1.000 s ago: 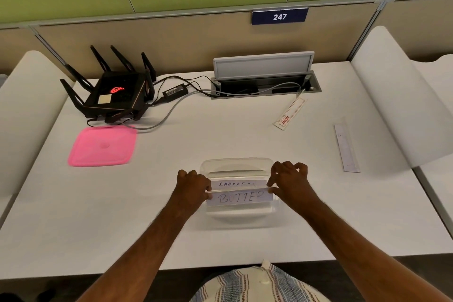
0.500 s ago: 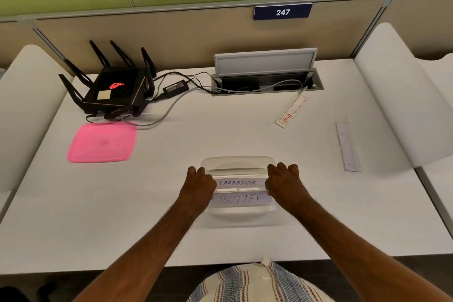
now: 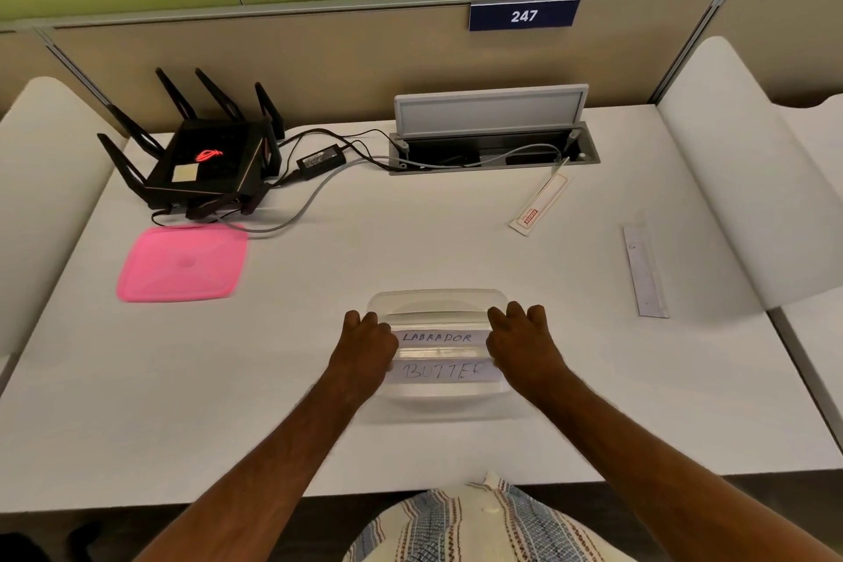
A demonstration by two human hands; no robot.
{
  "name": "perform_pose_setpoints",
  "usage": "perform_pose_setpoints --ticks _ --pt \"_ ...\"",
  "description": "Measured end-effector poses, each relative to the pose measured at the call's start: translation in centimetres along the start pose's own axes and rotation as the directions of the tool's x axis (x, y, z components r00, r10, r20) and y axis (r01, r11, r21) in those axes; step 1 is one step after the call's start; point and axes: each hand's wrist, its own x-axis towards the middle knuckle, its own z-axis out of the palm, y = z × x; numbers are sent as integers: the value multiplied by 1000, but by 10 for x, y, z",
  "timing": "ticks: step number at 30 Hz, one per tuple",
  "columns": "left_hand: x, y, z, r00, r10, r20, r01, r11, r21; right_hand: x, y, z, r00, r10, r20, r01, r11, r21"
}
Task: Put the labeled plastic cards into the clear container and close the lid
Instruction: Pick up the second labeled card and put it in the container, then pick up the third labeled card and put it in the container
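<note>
Nearest, both hands rest knuckles-up on the clear container (image 3: 440, 303) at the bench's (image 3: 410, 251) front — left hand (image 3: 365, 345) and right hand (image 3: 520, 345), each grip curled over the ends of the cards "BUTTER" (image 3: 444, 372) and "LABRADOR" (image 3: 438, 338). Farther left lies the pink lid (image 3: 182, 262).

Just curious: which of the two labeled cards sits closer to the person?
The card marked BUTTER; it lies nearer the person's body than the LABRADOR card, which sits farther back.
</note>
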Motion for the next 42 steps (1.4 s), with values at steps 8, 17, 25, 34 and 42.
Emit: perform_pose_setpoints --ticks 8,17,25,34,42 --pt "-1 0 -4 999 27 28 -28 999 28 2 1 1 998 -19 -58 22 999 42" --pt "4 8 -29 995 23 -94 -30 997 -74 3 21 13 954 103 -280 18 917 398" --pt "43 19 -68 937 -98 -335 -28 935 -353 29 54 18 900 302 -314 -13 739 674" --pt "116 29 -82 948 -138 -285 -19 874 -486 75 97 18 888 393 -240 -120 700 704" --pt "186 43 -97 976 -93 -195 -37 818 -573 126 130 21 893 446 -59 -231 568 790"
